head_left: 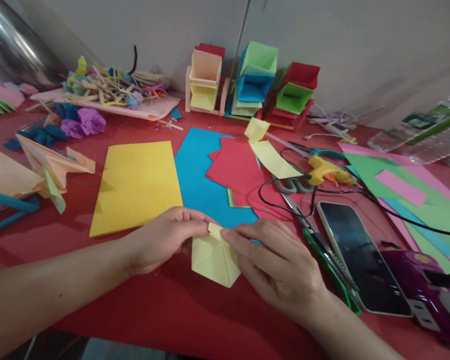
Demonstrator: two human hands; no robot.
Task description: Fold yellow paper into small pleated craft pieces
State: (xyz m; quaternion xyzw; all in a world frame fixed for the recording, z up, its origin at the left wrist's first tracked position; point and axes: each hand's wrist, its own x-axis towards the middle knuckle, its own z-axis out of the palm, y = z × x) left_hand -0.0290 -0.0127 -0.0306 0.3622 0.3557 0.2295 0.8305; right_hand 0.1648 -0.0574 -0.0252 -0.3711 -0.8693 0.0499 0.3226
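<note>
A small pale yellow piece of folded paper [214, 260] is pinched between both hands above the red table's near side. My left hand [168, 232] grips its upper left edge, thumb on top and the other fingers partly hidden behind it. My right hand [279, 262] presses thumb and fingers on the upper right edge, beside a small folded flap. Crease lines run down the paper to a point at the bottom. Just beyond lie a blue sheet [198, 170], red paper pieces [238, 167] and a folded yellow sheet [135, 182].
On the right are a phone [360, 255], a utility knife [315, 235], a yellow glue gun [328, 171] with its cord, and a purple device [420, 285]. Paper box stands [257, 87] line the wall. Sticks [108, 87] pile up at the back left.
</note>
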